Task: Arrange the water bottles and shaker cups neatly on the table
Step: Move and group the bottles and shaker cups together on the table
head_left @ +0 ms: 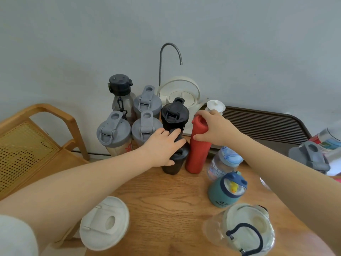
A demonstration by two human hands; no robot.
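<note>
Both hands are on bottles at the back-middle of the table point(166, 209). Left hand point(162, 143) sits on top of a black shaker cup point(174, 163), fingers point(175, 134) wrapped over its lid, grasping it; cup upright on the table. Right hand point(214, 129) grips the top of the red bottle point(198, 154), thumb on the near side, fingers curled over the cap; bottle upright, leaning slightly, base on the table. Using the red bottle as reference: black shaker cup just left of it, bases near touching, can't tell if they actually touch. Second black shaker cup point(175, 112) behind-left of it. Further left, a cluster of three grey-lid shaker cups point(112, 132) point(145, 126) point(146, 100), plus a clear bottle with black cap point(120, 93) at the back-left. White kettle point(180, 93) with a curved metal spout point(169, 52) directly behind. Small white-lid container point(215, 106) behind-right, partly hidden by the right hand. Dark slatted tray point(263, 126) to the right. Right-front: clear bottle with blue lid point(226, 161), then a teal kids' cup with a yellow duck in the lid point(227, 190), then a clear bottle with navy strap point(247, 231) nearest the camera. White-lid shaker cup point(105, 222) front-left at the table edge. Another grey-lid shaker cup point(310, 157) far right. Wooden chair point(36, 137) far left, off the table.
</note>
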